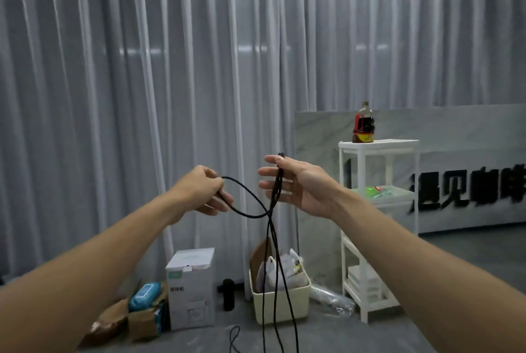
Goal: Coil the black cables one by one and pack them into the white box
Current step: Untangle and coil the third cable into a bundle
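A black cable (250, 214) hangs in the air between both raised hands. My left hand (203, 189) grips a loop of it with curled fingers. My right hand (296, 183) holds the cable's doubled end against the palm under the thumb, fingers stretched out, and the cable tip sticks up above the hand. From there several strands drop straight down past the frame's bottom edge. A white box (190, 290) stands on the floor below, by the curtain. Another bit of black cable (234, 338) lies on the floor.
A cream bin (280, 304) full of bags and rubbish sits behind the hanging strands. A white shelf rack (378, 227) with a dark bottle (363, 124) on top stands to the right. Cardboard boxes and a blue pack (145, 297) lie left of the white box.
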`<action>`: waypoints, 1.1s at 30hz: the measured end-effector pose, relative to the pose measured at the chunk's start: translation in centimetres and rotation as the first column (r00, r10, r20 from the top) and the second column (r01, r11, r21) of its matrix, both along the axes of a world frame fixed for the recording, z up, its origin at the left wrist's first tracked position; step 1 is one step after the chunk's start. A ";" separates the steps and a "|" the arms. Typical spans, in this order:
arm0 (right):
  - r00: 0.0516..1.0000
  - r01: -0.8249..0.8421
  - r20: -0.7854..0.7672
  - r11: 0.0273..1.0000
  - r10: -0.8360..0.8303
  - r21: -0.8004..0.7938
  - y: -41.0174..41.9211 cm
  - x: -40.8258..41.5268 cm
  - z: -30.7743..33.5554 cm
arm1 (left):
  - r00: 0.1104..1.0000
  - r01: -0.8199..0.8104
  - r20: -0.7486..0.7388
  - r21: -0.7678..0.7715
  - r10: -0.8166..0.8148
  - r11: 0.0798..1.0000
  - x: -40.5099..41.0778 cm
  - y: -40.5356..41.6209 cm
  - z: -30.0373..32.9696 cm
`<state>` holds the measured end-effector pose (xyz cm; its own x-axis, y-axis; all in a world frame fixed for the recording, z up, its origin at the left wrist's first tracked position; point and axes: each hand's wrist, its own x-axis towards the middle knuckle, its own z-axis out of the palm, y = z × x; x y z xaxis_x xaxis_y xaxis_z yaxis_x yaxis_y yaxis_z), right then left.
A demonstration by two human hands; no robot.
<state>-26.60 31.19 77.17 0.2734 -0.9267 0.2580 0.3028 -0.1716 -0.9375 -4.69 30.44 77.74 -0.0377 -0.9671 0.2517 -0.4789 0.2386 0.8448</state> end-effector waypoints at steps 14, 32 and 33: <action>0.988 0.121 -0.097 0.992 -0.124 -0.027 2.7 -0.2 4.3 | 0.840 0.059 0.531 0.112 -0.110 0.992 -0.1 3.9 2.7; 0.829 0.371 -0.334 0.888 -0.449 -0.273 2.6 -0.9 5.0 | 0.964 0.257 0.097 -0.102 -0.247 0.961 -4.4 4.6 5.8; 0.819 0.370 -0.349 0.884 -0.456 -0.285 2.4 -1.0 4.8 | 0.962 0.263 0.099 -0.106 -0.253 0.959 -4.5 4.5 5.8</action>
<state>-27.56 33.63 81.97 -0.0059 -0.9169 0.3992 -0.2269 -0.3875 -0.8935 -9.18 34.97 83.57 -0.3076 -0.8856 0.3480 -0.4556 0.4581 0.7632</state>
